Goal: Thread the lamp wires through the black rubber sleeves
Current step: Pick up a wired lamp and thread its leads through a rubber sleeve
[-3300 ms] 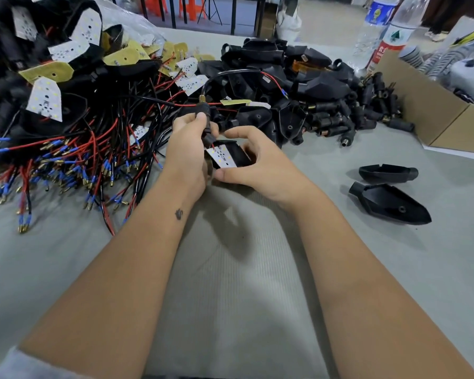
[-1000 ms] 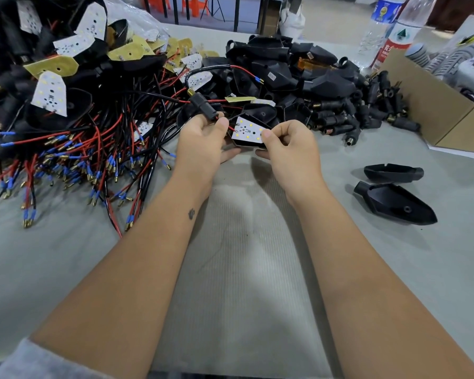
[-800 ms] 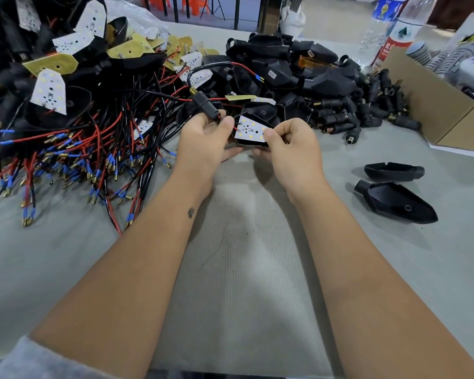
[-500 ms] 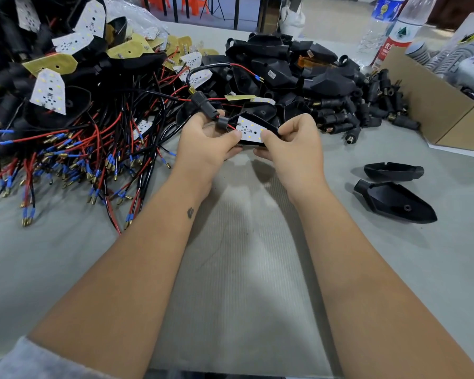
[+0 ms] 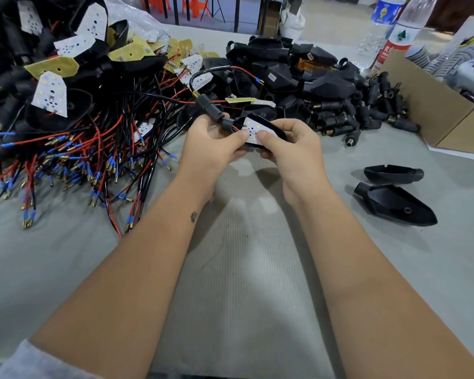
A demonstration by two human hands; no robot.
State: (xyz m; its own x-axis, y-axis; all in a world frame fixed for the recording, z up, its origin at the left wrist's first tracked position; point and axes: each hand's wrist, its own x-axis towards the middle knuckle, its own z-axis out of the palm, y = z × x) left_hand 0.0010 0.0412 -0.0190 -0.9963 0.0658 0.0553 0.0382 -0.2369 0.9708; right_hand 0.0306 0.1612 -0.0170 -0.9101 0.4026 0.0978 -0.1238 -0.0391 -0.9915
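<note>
Both hands hold one lamp unit above the grey mat. My right hand point(image 5: 290, 149) grips its black housing point(image 5: 271, 127), thumb pressed on the white LED board point(image 5: 253, 129). My left hand point(image 5: 211, 144) pinches the board's left edge, where the red and black wires point(image 5: 230, 69) leave it. A black rubber sleeve point(image 5: 208, 106) sits on those wires just above my left fingers, and the wires loop up and right to blue-tipped ends. A loose pile of black rubber sleeves point(image 5: 340, 121) lies to the right.
A big tangle of wired lamps point(image 5: 66, 127) covers the left of the table. Black housings are heaped at the back point(image 5: 279, 67). Two empty housings point(image 5: 394, 203) lie at the right, near a cardboard box point(image 5: 443, 110). Two plastic bottles point(image 5: 394, 34) stand behind.
My hands have drawn closer together on the lamp. The left thumb has moved onto the LED board's edge and the sleeve now sits closer to the housing.
</note>
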